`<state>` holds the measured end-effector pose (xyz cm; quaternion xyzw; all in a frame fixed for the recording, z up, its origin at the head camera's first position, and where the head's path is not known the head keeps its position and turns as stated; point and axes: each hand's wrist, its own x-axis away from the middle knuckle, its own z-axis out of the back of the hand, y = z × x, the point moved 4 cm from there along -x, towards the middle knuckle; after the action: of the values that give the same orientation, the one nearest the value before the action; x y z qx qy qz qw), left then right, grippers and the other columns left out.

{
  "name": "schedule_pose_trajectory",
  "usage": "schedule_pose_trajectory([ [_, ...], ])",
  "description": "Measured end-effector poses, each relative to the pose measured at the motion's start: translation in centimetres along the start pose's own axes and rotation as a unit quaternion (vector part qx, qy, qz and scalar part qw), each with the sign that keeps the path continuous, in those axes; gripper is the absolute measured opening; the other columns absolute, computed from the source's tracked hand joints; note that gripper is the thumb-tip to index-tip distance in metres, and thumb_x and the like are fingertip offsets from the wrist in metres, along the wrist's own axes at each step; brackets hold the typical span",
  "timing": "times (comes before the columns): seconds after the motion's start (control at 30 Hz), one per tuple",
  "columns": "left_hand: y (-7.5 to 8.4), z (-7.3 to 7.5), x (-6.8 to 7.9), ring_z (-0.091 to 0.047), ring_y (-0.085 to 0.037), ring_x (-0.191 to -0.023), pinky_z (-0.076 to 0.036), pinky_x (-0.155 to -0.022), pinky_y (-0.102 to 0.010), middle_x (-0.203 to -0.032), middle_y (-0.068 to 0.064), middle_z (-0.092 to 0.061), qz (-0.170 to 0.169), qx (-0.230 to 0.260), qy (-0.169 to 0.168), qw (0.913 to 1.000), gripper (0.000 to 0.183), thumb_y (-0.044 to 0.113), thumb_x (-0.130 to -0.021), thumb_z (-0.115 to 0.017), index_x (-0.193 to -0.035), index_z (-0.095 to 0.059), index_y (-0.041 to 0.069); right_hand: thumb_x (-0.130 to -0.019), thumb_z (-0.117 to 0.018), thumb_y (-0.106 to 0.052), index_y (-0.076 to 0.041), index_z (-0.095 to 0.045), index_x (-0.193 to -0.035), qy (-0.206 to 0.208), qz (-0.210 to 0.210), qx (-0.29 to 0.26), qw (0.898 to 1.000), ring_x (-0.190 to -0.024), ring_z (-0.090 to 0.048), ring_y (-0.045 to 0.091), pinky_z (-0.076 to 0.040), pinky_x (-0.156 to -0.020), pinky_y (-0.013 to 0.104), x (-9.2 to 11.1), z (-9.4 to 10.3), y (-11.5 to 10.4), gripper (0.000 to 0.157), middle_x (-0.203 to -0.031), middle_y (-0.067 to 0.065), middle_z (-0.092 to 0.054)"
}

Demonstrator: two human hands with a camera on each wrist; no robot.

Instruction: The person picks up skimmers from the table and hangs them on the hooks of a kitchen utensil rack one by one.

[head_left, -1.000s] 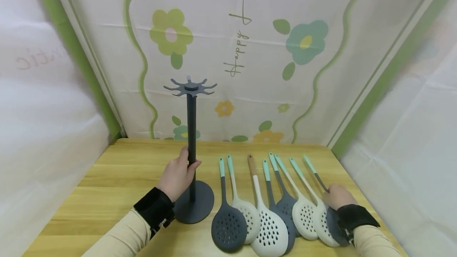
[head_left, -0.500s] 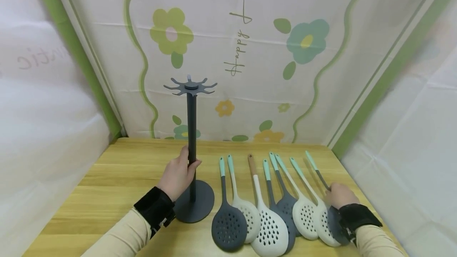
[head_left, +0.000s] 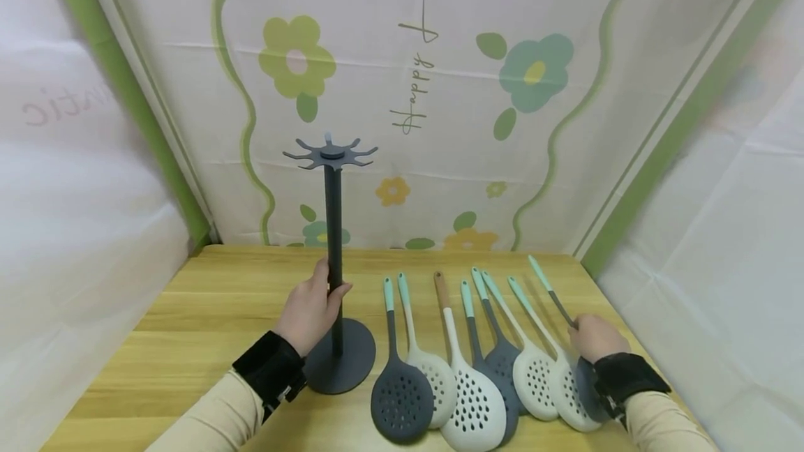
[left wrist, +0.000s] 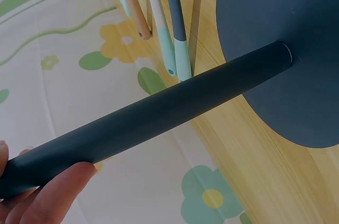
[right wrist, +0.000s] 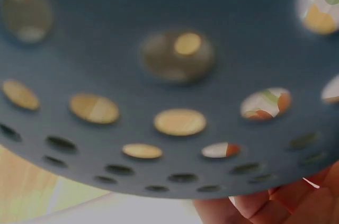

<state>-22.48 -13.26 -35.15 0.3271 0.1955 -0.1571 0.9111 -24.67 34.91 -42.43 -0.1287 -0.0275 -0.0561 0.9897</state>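
Observation:
My left hand (head_left: 312, 312) grips the post of a dark grey utensil stand (head_left: 334, 229), which stands upright with a ring of hook arms at its top. In the left wrist view, fingers and thumb wrap the post, and the round base (left wrist: 286, 12) rests on the wood. At the far right, my right hand (head_left: 597, 337) grips a dark grey skimmer (head_left: 561, 307) by its shaft, the mint handle end pointing up and away. Its perforated head (right wrist: 106, 33) fills the right wrist view, close to the camera; in the head view the wrist partly covers it.
Several skimmers lie in a row between the hands, heads toward me: a dark one (head_left: 403, 402), a white one with a brown handle (head_left: 442, 291), and a pale one (head_left: 536, 381) among them. Heads overlap. A flowered cloth wall (head_left: 389, 89) rises behind the wooden table (head_left: 188, 326).
The held skimmer's mint handle end has risen a little, and the right hand has lifted slightly. The left hand keeps its hold on the post. The head view has shifted a touch.

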Motion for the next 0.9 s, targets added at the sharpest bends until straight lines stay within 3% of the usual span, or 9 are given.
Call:
schedule_pose_trajectory([
  [0.9, 0.1, 0.0, -0.1, -0.051, -0.012, -0.056, -0.044, -0.05, -0.025, -0.074, -0.007, -0.058, 0.015, 0.003, -0.017, 0.9997, 0.028, 0.012, -0.098, -0.063, -0.116, -0.045, 0.0, -0.093, -0.061, -0.014, 0.002, -0.071, -0.1, 0.04, 0.005, 0.02, 0.999, -0.072, -0.063, 0.026, -0.049, -0.058, 0.043, 0.4, 1.4, -1.8, 0.02, -0.089, 0.018, -0.07],
])
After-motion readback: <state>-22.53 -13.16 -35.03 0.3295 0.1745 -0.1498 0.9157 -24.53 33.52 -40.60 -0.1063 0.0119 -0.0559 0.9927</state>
